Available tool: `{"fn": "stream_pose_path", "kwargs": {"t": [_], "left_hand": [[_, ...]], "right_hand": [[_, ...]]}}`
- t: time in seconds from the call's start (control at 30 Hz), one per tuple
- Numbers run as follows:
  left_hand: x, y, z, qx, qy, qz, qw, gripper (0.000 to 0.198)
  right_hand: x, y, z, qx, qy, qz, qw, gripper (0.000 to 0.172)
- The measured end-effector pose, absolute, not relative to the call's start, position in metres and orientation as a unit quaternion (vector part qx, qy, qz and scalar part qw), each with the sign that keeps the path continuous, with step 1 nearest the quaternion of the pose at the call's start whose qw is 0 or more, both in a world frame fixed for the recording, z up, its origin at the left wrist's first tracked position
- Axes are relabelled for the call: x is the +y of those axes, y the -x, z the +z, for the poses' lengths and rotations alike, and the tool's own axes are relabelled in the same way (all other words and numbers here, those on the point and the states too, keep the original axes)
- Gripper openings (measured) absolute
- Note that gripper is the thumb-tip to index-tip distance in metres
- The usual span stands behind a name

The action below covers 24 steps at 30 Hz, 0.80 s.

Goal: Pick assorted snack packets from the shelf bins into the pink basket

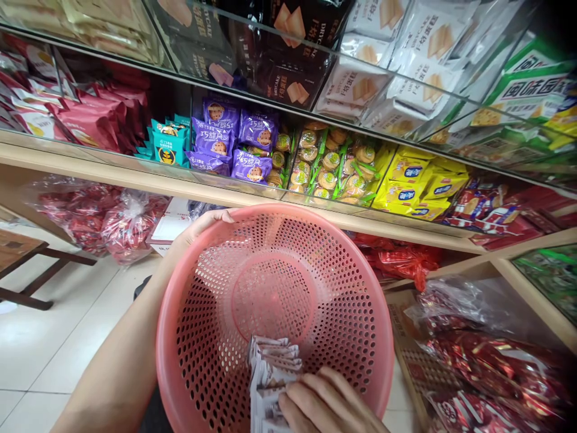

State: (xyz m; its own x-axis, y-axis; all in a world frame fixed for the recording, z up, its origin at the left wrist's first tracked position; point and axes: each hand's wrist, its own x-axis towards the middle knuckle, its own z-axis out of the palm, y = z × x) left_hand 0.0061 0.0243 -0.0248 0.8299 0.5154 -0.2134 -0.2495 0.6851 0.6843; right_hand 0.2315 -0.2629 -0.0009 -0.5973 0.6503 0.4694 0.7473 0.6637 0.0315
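Observation:
My left hand grips the far left rim of a round pink perforated basket, fingers curled over the edge. My right hand sits at the basket's near side, fingers closed on a stack of small white snack packets that rests inside the basket. The remainder of the basket's bottom is bare.
Glass-fronted shelf bins hold purple cookie packs, teal packs, green-wrapped biscuits, yellow packs and red packs. Clear bags of red snacks lie below. A wooden bench stands on the white tile floor at left.

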Motion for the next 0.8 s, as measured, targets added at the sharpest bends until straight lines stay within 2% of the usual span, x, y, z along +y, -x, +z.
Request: {"fn": "stream_pose_path", "kwargs": {"t": [0.2,0.6,0.8], "left_hand": [[0.025,-0.004,-0.027,0.223,-0.311,0.209,0.900,0.066],[0.026,-0.003,-0.030,0.215,-0.301,0.204,0.906,0.064],[0.027,-0.005,-0.030,0.191,-0.318,0.224,0.901,0.068]], "right_hand": [[-0.261,-0.226,-0.001,-0.871,0.416,-0.093,0.245,0.046],[-0.263,-0.227,-0.007,-0.864,0.422,-0.079,0.264,0.046],[-0.264,-0.240,-0.004,-0.909,0.366,-0.081,0.181,0.040]]}}
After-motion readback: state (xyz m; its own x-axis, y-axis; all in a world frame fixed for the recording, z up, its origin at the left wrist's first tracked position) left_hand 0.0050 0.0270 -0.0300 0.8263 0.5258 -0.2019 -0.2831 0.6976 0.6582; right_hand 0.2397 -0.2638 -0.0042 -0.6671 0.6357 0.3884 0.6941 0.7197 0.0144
